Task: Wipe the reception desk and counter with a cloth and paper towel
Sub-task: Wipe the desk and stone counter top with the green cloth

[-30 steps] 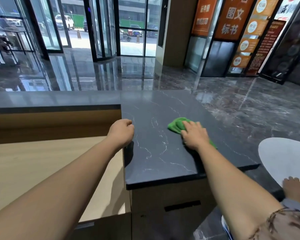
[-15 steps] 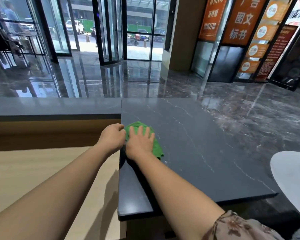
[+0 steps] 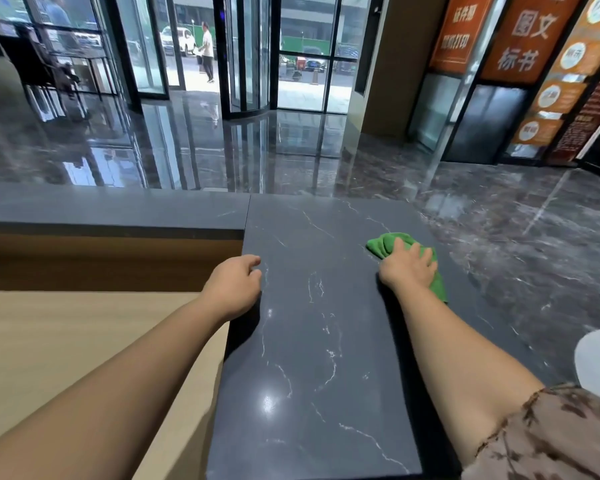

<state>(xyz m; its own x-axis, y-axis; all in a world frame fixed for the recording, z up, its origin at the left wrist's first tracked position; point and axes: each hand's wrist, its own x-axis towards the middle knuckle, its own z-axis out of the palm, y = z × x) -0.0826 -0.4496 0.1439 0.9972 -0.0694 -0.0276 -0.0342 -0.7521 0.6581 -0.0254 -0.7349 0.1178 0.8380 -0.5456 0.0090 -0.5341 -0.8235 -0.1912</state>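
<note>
Item under inspection: the green cloth [image 3: 388,245], right of centre in the frame, lying bunched on the dark stone desk [image 3: 309,358] near its far right edge. My right hand [image 3: 407,268] lies flat on it, fingers spread and pressing down, not curled round it. My left hand [image 3: 234,289] is curled into a fist holding nothing, and rests at the desk's left edge, left of centre.

Assessment: the cloth looks light, soft and limp. It folds under my palm and will likely ruck up if pushed from one corner. The polished stone appears slick, so it should glide easily. The best hold is the palm over the bunched middle. No paper towel is in view.
</note>
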